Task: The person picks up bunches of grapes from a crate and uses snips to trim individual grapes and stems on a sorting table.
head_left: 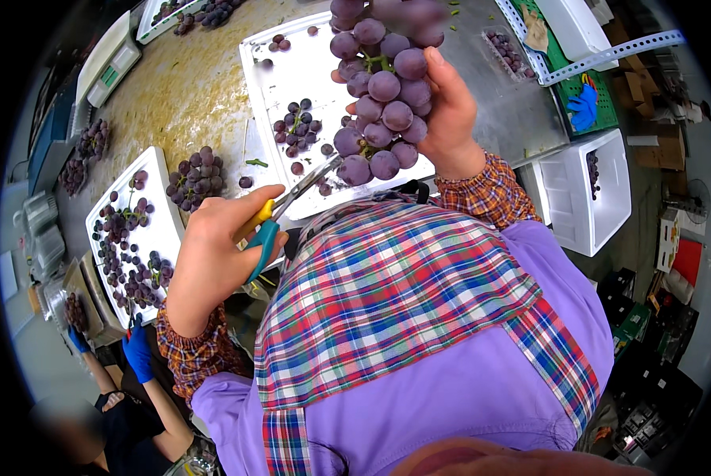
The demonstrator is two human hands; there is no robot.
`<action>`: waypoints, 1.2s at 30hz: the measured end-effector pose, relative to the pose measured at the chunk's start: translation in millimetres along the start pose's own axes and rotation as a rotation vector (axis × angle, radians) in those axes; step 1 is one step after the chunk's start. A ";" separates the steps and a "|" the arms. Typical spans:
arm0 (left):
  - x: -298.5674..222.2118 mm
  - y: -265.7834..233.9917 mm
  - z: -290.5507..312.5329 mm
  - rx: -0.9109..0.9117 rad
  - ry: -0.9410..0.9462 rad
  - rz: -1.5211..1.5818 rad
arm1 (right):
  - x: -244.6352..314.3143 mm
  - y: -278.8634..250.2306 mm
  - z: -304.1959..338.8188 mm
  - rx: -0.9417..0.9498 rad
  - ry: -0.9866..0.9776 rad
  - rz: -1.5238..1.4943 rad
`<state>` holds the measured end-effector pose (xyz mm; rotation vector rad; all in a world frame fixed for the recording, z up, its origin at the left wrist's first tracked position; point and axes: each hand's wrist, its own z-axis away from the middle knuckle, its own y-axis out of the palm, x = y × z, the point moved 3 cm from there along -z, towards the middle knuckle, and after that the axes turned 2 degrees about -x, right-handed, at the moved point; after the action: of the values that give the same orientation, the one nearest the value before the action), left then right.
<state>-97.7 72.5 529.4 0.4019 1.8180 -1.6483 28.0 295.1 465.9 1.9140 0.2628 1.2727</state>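
1. Right, starting far left: a co-worker's blue-gloved hand (139,353) hovers by the near end of a long white rectangular tray (165,226) scattered with loose dark purple grapes and a small cluster.
2. Moving in, the person's left hand (212,258) is closed around the yellow-and-teal handles of slim metal-bladed scissors (280,214), blades parted and pointing up toward the fruit.
3. Above the blade tips sits a wide white tray (292,71) on the worn, mottled tabletop (189,87), holding trimmed berries and bits of green stem.
4. Centre now: the big bunch of dusky purple grapes (383,103) hangs in the air over that tray, its lowest berries just beside the scissor tips.
5. The right hand (450,119) grips the bunch from the side, fingers wrapped around the berries rather than the stem.
6. Risk, as I read it: the open tips are so close that they could nick a sound grape, and squeezing the berries could bruise them or shake some loose.
7. Far right, a white foam box (589,194) sits well apart, below the table edge.
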 end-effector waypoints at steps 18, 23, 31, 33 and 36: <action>-33.0 -35.4 -37.7 0.376 -0.082 -0.148 | -10.6 3.4 -0.7 -0.085 -0.058 0.183; -31.3 -32.6 -38.2 0.345 -0.056 -0.168 | -9.2 -1.6 -1.2 -0.060 -0.053 0.196; -28.5 -30.1 -36.2 0.304 -0.005 -0.243 | -5.7 0.3 -2.0 -0.048 0.002 0.138; -29.0 -31.6 -37.6 0.322 0.001 -0.250 | -6.8 4.0 -2.7 -0.064 -0.024 0.150; -27.8 -33.2 -41.0 0.352 0.024 -0.294 | -7.8 4.1 -2.7 -0.070 -0.029 0.160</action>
<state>-107.7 111.9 573.0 0.3149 1.6631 -2.1880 21.1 289.4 463.9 1.9225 0.0498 1.3394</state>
